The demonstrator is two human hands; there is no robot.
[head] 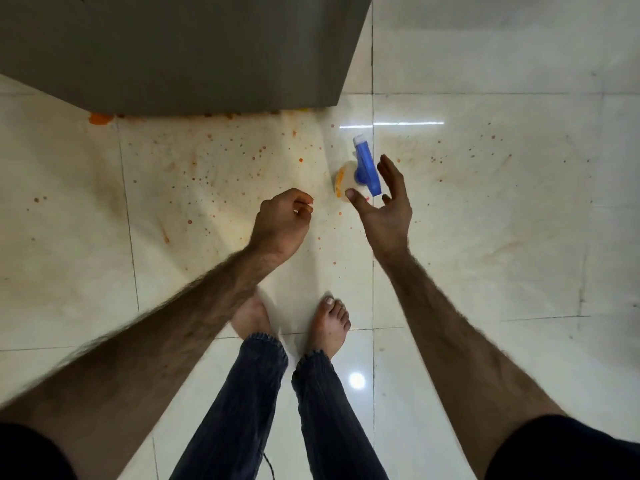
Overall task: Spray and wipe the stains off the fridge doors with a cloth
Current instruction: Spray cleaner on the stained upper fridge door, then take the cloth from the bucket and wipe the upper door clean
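Observation:
A spray bottle (360,168) with a blue trigger head and an orange-and-white body stands on the tiled floor, seen from above. My right hand (386,206) hovers just beside and over it, fingers spread, with the thumb near the bottle's body and nothing gripped. My left hand (282,220) hangs to the left of the bottle, fingers curled in, and holds nothing that I can see. The grey fridge (180,50) fills the top left, its lower edge just above the floor. No cloth is in view.
Orange-red spatter (225,174) dots the pale floor tiles in front of the fridge, with an orange smear (100,118) along its bottom edge. My bare feet (329,323) stand on the floor below the hands.

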